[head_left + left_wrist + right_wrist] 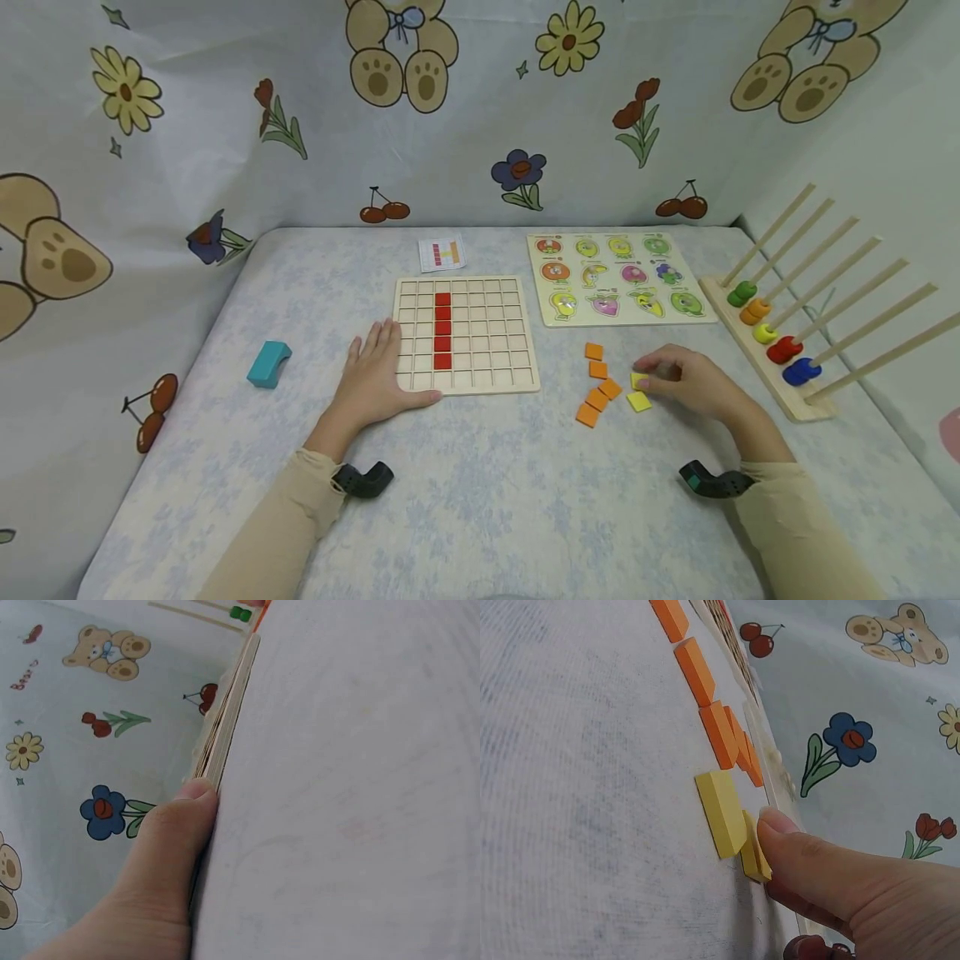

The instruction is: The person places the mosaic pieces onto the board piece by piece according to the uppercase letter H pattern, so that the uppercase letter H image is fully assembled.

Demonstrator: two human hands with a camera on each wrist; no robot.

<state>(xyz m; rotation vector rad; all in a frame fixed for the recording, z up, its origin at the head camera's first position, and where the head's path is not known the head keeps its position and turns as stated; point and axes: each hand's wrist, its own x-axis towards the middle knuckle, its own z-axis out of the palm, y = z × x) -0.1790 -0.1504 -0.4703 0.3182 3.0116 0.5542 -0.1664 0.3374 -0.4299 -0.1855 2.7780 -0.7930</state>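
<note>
A wooden grid board (491, 340) lies on the table, with a column of several red square tiles (443, 327) in its cells. My left hand (369, 372) rests at the board's left edge, fingers extended and thumb (180, 817) along the near edge. To the right, my right hand (693, 383) pinches a yellow tile (637, 380) between thumb (802, 851) and fingers; the fingertips behind it are partly hidden. A second yellow tile (639, 402) lies just nearer, flat on the table. Several orange tiles (597, 369) lie loose between the board and this hand.
A small printed pattern card (442, 253) lies behind the board. A fruit puzzle board (551, 310) is at the back right, beside a wooden peg rack (806, 407) with coloured beads. At the left sits a teal block (267, 365). Patterned cloth hangs behind the table.
</note>
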